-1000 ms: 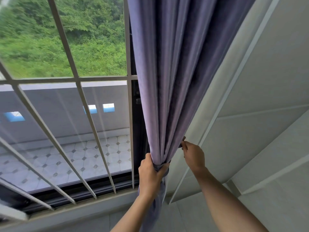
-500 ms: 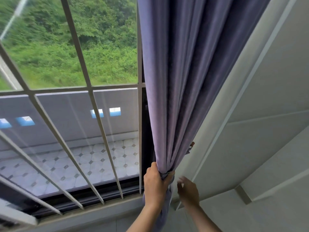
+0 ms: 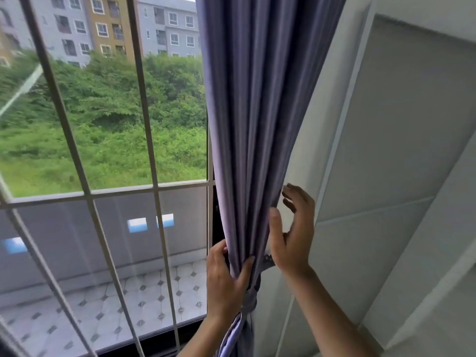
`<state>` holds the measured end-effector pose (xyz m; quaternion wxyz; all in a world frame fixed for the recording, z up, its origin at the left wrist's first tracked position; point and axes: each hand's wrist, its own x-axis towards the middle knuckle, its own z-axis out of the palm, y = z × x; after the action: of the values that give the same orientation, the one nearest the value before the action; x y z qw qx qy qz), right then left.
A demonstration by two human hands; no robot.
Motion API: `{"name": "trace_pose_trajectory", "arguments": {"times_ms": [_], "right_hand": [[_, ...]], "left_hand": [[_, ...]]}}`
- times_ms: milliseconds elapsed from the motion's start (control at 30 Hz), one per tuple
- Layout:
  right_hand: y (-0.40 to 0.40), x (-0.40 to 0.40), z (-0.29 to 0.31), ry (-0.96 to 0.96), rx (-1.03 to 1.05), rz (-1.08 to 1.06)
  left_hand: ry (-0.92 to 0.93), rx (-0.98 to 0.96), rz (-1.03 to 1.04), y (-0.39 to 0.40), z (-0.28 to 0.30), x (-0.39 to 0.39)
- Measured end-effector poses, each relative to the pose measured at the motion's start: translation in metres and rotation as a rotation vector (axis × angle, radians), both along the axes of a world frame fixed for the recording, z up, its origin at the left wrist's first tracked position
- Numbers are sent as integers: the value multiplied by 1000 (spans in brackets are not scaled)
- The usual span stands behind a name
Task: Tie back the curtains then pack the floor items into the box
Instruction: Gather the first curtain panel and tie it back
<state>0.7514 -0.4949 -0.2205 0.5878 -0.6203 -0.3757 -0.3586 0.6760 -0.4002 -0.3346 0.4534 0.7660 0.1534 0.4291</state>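
A purple curtain (image 3: 252, 124) hangs gathered at the window's right edge, bunched into a narrow waist. A fabric tie-back (image 3: 251, 298) of the same colour wraps the bunch low down, and a small dark hook (image 3: 268, 259) shows at the wall beside it. My left hand (image 3: 226, 282) grips the gathered folds just above the tie, thumb on the front. My right hand (image 3: 293, 235) lies against the curtain's right edge higher up, thumb on the cloth, fingers spread and loosely bent behind the fold. No box or floor items are in view.
A window with a metal grille (image 3: 85, 176) fills the left, showing greenery, buildings and a tiled balcony. A white panelled wall (image 3: 386, 163) stands right of the curtain. The window sill runs along the bottom left.
The view has tilted upward. My right hand rose from below the curtain's waist to its right edge, fingers spread. My left hand keeps its grip on the folds.
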Motion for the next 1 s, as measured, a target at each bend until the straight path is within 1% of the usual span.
{"name": "trace_pose_trajectory", "arguments": {"times_ms": [67,200,367,500,567,633,700,767,833,900,933,1000], "right_hand": [[6,-4,12,-51,-58,-50],[11,-3,3,-11,-125,-155],[12,-5,-28,85,-377,-218],[14,-16,-34,81,-341,-212],[14,-21,-35,62,-337,-210],[14,-21,-36,77,-374,-232],[14,-17,-41,102,-461,-268],[12,-16,-48,116,-550,-287],[11,-20,-52,110,-581,-298],[7,-26,-51,73,-558,-319],[5,-30,-50,52,-533,-326],[-3,-39,-53,25,-467,-326]], "left_hand": [[-4,-8,10,4,15,5],[12,80,-2,6,22,-3],[44,117,-16,14,25,-12],[34,162,-9,15,29,-13],[28,162,-5,15,27,-11],[32,155,15,14,27,-12],[38,102,20,14,28,-13],[0,50,0,14,29,-18],[-103,154,-9,15,25,-19],[-148,307,1,15,20,-19],[-136,361,15,14,19,-18],[-67,398,44,12,20,-18]]}}
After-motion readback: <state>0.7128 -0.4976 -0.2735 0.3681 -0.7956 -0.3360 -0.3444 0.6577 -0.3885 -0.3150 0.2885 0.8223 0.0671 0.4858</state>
